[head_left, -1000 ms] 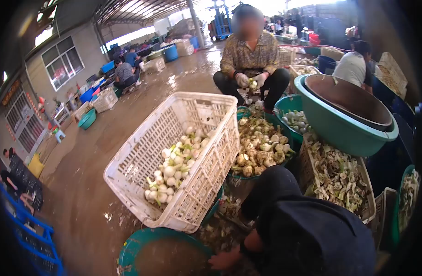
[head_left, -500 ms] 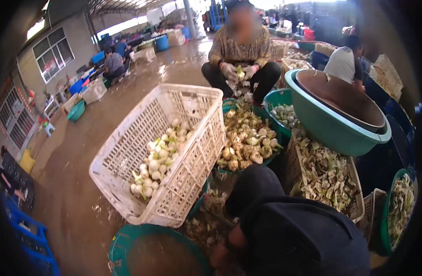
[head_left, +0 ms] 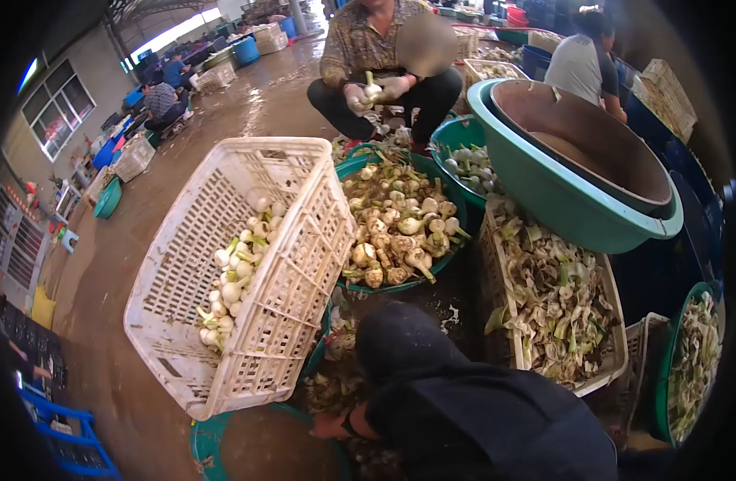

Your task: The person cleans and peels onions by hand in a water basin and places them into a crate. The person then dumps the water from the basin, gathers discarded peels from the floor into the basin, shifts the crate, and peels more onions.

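Note:
My left hand [head_left: 329, 426], with a dark band at the wrist, reaches from my dark sleeve to the right rim of a green basin [head_left: 208, 441] with a brown inside. It is at or near that rim; its fingers are too small and partly hidden to show whether they grip it. My right hand is out of sight. Beyond the basin, a white slatted crate [head_left: 260, 341] stands tilted, holding peeled white bulbs with green stems [head_left: 238, 268]. To the crate's right, a green tub [head_left: 456, 260] is heaped with unpeeled, soil-stained bulbs [head_left: 392, 232].
Opposite me a gloved person [head_left: 376, 48] sits holding a bulb. At right are a crate of peelings [head_left: 560, 297], a large green basin [head_left: 560, 196] with a brown basin [head_left: 616, 152] inside, and another tub of peelings [head_left: 693, 369]. Other people work behind on the wet floor [head_left: 175, 192].
The view has shifted, so the crate and tub appear further left. My forearm and hand now show more clearly beside the basin rim. The person opposite has raised the bulb and leaned differently.

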`<action>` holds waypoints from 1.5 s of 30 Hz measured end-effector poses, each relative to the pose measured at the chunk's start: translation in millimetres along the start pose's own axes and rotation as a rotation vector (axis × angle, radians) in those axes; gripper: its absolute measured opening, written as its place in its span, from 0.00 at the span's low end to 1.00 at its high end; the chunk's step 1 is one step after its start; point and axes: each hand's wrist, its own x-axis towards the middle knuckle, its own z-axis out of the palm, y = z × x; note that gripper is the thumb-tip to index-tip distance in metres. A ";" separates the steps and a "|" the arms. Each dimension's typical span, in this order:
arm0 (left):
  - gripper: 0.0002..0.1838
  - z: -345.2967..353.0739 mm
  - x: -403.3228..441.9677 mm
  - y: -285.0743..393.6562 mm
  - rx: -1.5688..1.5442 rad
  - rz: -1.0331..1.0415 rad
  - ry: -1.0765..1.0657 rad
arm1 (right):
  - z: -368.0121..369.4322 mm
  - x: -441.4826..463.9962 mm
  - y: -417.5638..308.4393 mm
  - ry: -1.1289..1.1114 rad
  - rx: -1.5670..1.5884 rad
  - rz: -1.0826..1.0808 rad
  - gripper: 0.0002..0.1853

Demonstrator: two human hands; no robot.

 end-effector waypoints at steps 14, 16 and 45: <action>0.23 -36.4 -138.2 -122.4 -0.560 -0.640 1.013 | 20.0 -11.3 -14.8 -0.203 0.070 0.266 0.28; 0.20 -59.3 -136.2 -131.2 -1.212 -0.694 1.327 | 23.8 -50.2 -28.8 -0.140 0.195 0.312 0.25; 0.09 -189.9 -161.1 -23.2 -0.635 -0.201 1.320 | 109.2 -66.0 45.5 -0.458 0.394 0.619 0.20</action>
